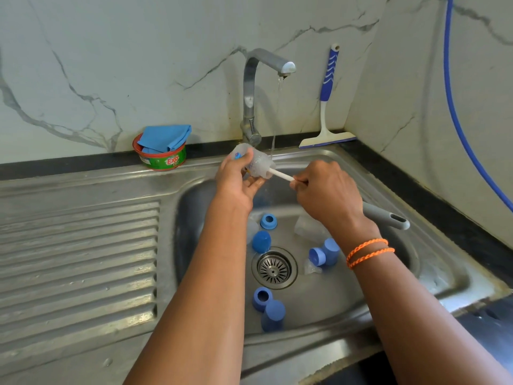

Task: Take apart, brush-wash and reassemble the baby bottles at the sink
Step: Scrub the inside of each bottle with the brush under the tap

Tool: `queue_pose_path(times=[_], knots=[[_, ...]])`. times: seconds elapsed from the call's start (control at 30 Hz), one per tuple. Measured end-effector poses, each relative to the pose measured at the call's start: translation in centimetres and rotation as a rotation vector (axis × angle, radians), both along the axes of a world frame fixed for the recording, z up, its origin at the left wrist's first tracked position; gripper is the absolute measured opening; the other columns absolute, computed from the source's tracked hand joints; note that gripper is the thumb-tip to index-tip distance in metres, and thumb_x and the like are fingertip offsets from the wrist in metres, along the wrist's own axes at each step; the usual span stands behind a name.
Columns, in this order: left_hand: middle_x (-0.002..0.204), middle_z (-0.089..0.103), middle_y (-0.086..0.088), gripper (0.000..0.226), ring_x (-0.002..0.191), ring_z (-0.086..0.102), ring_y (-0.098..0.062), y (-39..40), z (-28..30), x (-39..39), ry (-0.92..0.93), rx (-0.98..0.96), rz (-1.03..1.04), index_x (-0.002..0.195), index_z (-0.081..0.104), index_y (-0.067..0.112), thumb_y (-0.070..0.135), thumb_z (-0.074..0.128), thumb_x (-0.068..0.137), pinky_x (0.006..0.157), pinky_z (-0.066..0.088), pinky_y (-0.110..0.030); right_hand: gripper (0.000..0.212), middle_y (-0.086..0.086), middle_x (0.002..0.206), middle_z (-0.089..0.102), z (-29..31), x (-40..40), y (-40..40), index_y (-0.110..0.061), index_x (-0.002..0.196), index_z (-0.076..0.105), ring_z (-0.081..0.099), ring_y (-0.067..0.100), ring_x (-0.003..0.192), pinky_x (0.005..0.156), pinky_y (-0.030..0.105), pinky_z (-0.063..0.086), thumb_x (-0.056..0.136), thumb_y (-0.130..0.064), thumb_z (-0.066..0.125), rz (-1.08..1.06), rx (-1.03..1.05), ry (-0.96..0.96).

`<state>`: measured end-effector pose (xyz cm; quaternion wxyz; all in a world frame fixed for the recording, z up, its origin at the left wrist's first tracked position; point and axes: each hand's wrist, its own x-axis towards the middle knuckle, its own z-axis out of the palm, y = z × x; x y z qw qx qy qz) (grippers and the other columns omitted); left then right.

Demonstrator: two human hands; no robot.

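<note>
My left hand (238, 177) grips a clear baby bottle (256, 162), held on its side above the sink under the tap. My right hand (326, 190) grips the bottle brush (281, 175); its white stem runs into the bottle's mouth and its grey handle (385, 216) sticks out behind my wrist. A thin stream of water falls from the tap (287, 68) next to the bottle. On the sink (433, 276) floor lie several blue caps and collars (268, 220), a clear teat (311, 269) and another clear bottle (309, 227).
A round green and red dish-soap tub (162, 159) with a blue cloth (165, 137) in it stands on the rim at the back left. A blue and white squeegee (327, 107) leans in the back corner. A ribbed drainboard (77, 259) lies left. A blue hose (455, 107) hangs at right.
</note>
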<state>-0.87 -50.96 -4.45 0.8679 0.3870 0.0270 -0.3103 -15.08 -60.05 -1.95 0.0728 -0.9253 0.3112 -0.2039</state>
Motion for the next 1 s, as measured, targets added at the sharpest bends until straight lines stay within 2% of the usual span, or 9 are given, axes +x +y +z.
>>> queue_pose_path(times=[0.17, 0.37, 0.43, 0.53, 0.63, 0.73, 0.83, 0.93, 1.0], knots=[[0.12, 0.064, -0.019, 0.021, 0.102, 0.071, -0.035, 0.7, -0.2, 0.0, 0.077, -0.042, -0.009, 0.11, 0.06, 0.013, 0.011, 0.075, 0.094, 0.077, 0.065, -0.048, 0.021, 0.0, 0.076, 0.065, 0.2, -0.9, 0.0, -0.023, 0.109, 0.082, 0.055, 0.014, 0.064, 0.053, 0.026, 0.032, 0.104, -0.032, 0.064, 0.149, 0.113, -0.019], [0.126, 0.064, -0.02, 0.045, 0.104, 0.073, -0.036, 0.1, 0.1, -0.3, 0.018, 0.0, 0.016, 0.129, 0.061, 0.01, 0.018, 0.081, 0.089, 0.079, 0.065, -0.048, 0.036, 0.001, 0.062, 0.049, -1.1, 0.6, 0.0, -0.02, 0.072, 0.063, 0.044, 0.023, 0.056, 0.052, 0.034, 0.034, 0.106, -0.033, 0.061, 0.102, 0.11, -0.122], [0.127, 0.063, -0.019, 0.051, 0.104, 0.072, -0.037, -0.1, 0.2, -0.3, 0.005, 0.025, 0.031, 0.133, 0.061, 0.012, 0.02, 0.083, 0.088, 0.077, 0.065, -0.049, 0.032, 0.001, 0.067, 0.051, -1.2, 0.8, 0.1, -0.022, 0.077, 0.061, 0.046, 0.02, 0.057, 0.052, 0.032, 0.033, 0.107, -0.033, 0.059, 0.046, 0.073, -0.102], [0.123, 0.065, -0.014, 0.042, 0.104, 0.071, -0.035, -0.5, 0.2, -0.2, -0.06, 0.091, 0.054, 0.126, 0.065, 0.019, 0.016, 0.082, 0.088, 0.078, 0.065, -0.05, 0.02, 0.004, 0.086, 0.064, -1.0, 1.1, -0.3, -0.02, 0.101, 0.074, 0.062, 0.023, 0.071, 0.062, 0.037, 0.053, 0.105, -0.036, 0.062, -0.013, 0.093, -0.058], [0.119, 0.067, -0.008, 0.029, 0.108, 0.068, -0.032, -0.5, -0.1, 0.0, -0.171, 0.163, 0.048, 0.111, 0.067, 0.027, 0.008, 0.076, 0.092, 0.069, 0.065, -0.042, 0.021, 0.007, 0.089, 0.064, -0.9, 1.2, -0.9, -0.019, 0.106, 0.074, 0.063, 0.026, 0.074, 0.062, 0.037, 0.05, 0.102, -0.036, 0.063, -0.011, 0.13, -0.004], [0.127, 0.062, -0.015, 0.03, 0.112, 0.067, -0.037, -0.3, -0.4, 0.3, -0.12, 0.096, 0.029, 0.122, 0.065, 0.021, 0.004, 0.066, 0.096, 0.082, 0.064, -0.053, 0.021, 0.008, 0.081, 0.062, -1.1, 1.1, -1.0, -0.016, 0.099, 0.075, 0.059, 0.025, 0.066, 0.058, 0.036, 0.045, 0.099, -0.035, 0.067, 0.085, 0.184, 0.015], [0.119, 0.055, -0.021, 0.012, 0.111, 0.062, -0.037, 0.3, -0.3, 0.1, 0.076, -0.075, 0.028, 0.108, 0.058, 0.013, 0.005, 0.057, 0.099, 0.099, 0.054, -0.062, 0.018, 0.005, 0.069, 0.061, -0.9, 0.6, -0.6, -0.014, 0.091, 0.079, 0.056, 0.023, 0.059, 0.056, 0.043, 0.051, 0.098, -0.028, 0.07, 0.19, 0.233, 0.058], [0.119, 0.056, -0.019, 0.026, 0.107, 0.062, -0.033, 0.6, 0.0, 0.2, 0.157, -0.152, 0.028, 0.114, 0.057, 0.011, 0.024, 0.071, 0.097, 0.098, 0.056, -0.056, 0.017, 0.005, 0.065, 0.066, -0.2, 0.3, -0.2, -0.014, 0.089, 0.082, 0.061, 0.025, 0.059, 0.062, 0.044, 0.057, 0.099, -0.022, 0.071, 0.274, 0.271, 0.069], [0.105, 0.058, -0.012, 0.037, 0.092, 0.063, -0.024, 0.6, 0.1, 0.4, 0.142, -0.104, 0.029, 0.112, 0.059, 0.009, 0.03, 0.081, 0.09, 0.098, 0.058, -0.047, 0.017, 0.006, 0.063, 0.066, -0.1, 0.3, 0.1, -0.015, 0.088, 0.082, 0.054, 0.02, 0.055, 0.06, 0.042, 0.054, 0.1, -0.022, 0.072, 0.301, 0.301, 0.053]])
